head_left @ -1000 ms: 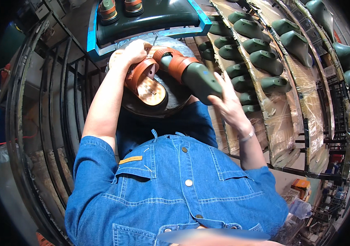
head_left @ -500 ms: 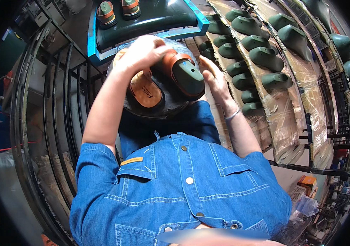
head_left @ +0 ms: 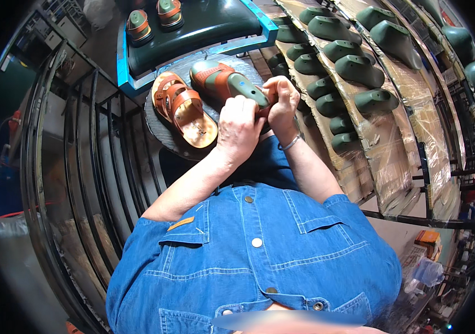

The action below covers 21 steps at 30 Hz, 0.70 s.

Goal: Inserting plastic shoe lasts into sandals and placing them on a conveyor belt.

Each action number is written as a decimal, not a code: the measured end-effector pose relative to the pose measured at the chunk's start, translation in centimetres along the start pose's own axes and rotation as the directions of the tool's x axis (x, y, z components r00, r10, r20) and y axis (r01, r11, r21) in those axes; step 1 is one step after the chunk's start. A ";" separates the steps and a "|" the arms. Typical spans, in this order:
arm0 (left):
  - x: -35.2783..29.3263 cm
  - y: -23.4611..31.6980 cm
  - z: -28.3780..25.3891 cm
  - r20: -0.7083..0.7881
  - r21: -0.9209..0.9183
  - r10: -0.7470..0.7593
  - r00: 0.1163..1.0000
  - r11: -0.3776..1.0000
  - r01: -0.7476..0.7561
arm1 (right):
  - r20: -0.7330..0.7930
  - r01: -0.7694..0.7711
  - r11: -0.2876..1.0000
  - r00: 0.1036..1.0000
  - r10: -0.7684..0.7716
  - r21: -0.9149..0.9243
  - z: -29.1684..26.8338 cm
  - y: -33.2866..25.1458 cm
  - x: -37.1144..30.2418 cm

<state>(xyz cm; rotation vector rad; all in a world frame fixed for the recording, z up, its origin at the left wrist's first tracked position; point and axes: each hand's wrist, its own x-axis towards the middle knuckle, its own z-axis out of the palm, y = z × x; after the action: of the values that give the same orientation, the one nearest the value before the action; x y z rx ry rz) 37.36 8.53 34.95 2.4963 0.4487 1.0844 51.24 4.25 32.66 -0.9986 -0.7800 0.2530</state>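
A brown strappy sandal [head_left: 213, 72] with a dark green shoe last [head_left: 247, 89] inside it rests on a round dark work stand [head_left: 155, 119]. Both my hands are at its heel end. My left hand [head_left: 238, 125] is closed against the near left side of the heel. My right hand [head_left: 282, 103] has its fingers bent round the right side, where a bit of brown strap shows between the hands. My fingers hide most of the heel. Left of it lies a second brown sandal [head_left: 197, 125] with a tan footbed and no last in it; neither hand touches it.
Beyond the stand is a dark conveyor belt [head_left: 209, 28] in a blue frame [head_left: 123, 67], carrying two sandals on lasts [head_left: 139, 26]. On the right, slanted racks with plastic-covered boards [head_left: 385, 150] hold several green lasts [head_left: 360, 69]. Black metal rails [head_left: 70, 150] stand on the left.
My left hand has moved from the far side of the stand to the near heel of the lasted sandal. My right hand has closed at that heel. The unlasted sandal is now uncovered.
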 end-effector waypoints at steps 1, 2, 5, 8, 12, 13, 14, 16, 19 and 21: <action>-0.3 -0.2 0.6 0.011 -0.017 0.020 1.000 1.000 -0.020 | -0.062 0.001 0.995 0.998 0.005 0.096 -0.1 0.3 -0.1; -0.8 -0.6 1.0 -0.026 -0.021 0.060 0.998 0.998 -0.060 | -0.098 0.020 0.989 0.995 -0.005 0.149 -0.6 1.2 0.2; -1.2 -1.8 0.3 -0.076 -0.078 0.143 0.987 0.986 -0.149 | -0.171 0.147 0.988 0.975 -0.139 0.037 -1.1 1.1 0.5; -2.6 -2.4 -2.7 -0.052 -0.181 0.049 0.997 0.982 -0.057 | -0.225 0.336 0.719 0.796 -0.562 -0.608 -7.0 -3.0 2.4; -3.6 -3.3 -4.8 -0.083 -0.291 -0.075 0.994 0.955 0.048 | -0.298 -0.093 0.318 0.657 -0.692 -0.944 -17.4 -7.2 5.2; -3.1 -3.2 -4.8 -0.081 -0.298 -0.060 0.995 0.954 0.034 | -0.273 -0.177 0.207 0.602 -0.750 -0.962 -21.4 -6.0 6.1; -3.0 -3.3 -4.9 -0.077 -0.312 -0.068 0.995 0.949 0.040 | -0.437 -0.340 0.276 0.663 -0.607 -0.899 -22.5 -5.3 6.4; -2.8 -3.9 -5.1 -0.091 -0.325 -0.082 0.992 0.945 0.048 | -0.575 -0.484 0.311 0.689 -0.441 -0.818 -23.0 -4.8 6.9; -3.3 -4.9 -6.4 -0.120 -0.317 -0.084 0.989 0.947 0.042 | -0.626 -0.467 0.427 0.666 -0.405 -0.774 -24.5 -5.1 7.3; -3.5 -5.1 -8.3 -0.143 -0.326 -0.097 0.985 0.944 0.045 | -0.766 -0.072 0.900 0.557 -0.321 -0.430 -28.2 -5.8 6.7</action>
<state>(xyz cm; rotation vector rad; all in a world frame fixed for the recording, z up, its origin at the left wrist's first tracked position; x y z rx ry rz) 28.18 13.30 35.64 2.1050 0.3689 1.2233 74.54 -13.90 32.07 -1.2953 0.0024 -0.5440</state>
